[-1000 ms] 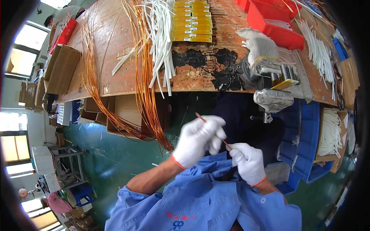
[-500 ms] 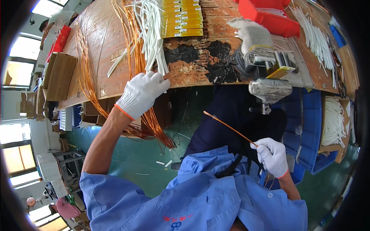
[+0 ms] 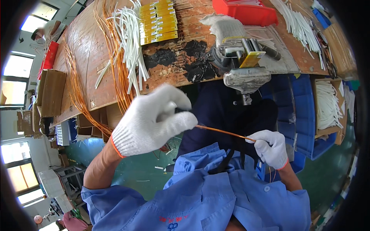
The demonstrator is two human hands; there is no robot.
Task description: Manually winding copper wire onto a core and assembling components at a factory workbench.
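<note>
My left hand [image 3: 156, 119], in a white knit glove, is raised in front of the table edge. Its thumb and index finger curve round a small dark gap, and the thumb tip meets the left end of a short copper wire [image 3: 225, 132]. My right hand [image 3: 269, 148], gloved the same, pinches the other end of that wire near my lap. The wire runs almost level between both hands. The left hand's other fingertips are hidden. Behind it, white tubes [image 3: 129, 42] lie in a loose bundle beside long copper wires [image 3: 75, 77] that hang over the edge.
A vise-like metal fixture [image 3: 246, 79] with a cloth wrap juts from the table edge. Yellow strips [image 3: 158, 23] lie further back, with a red bin [image 3: 246, 13] to their right. Blue crates [image 3: 283, 104] and a carton of white tubes [image 3: 327, 104] stand below right.
My left hand has moved from the white tubes toward me and right, to the wire's end. The wire has swung closer to level. My view has shifted, so the table appears further left.
</note>
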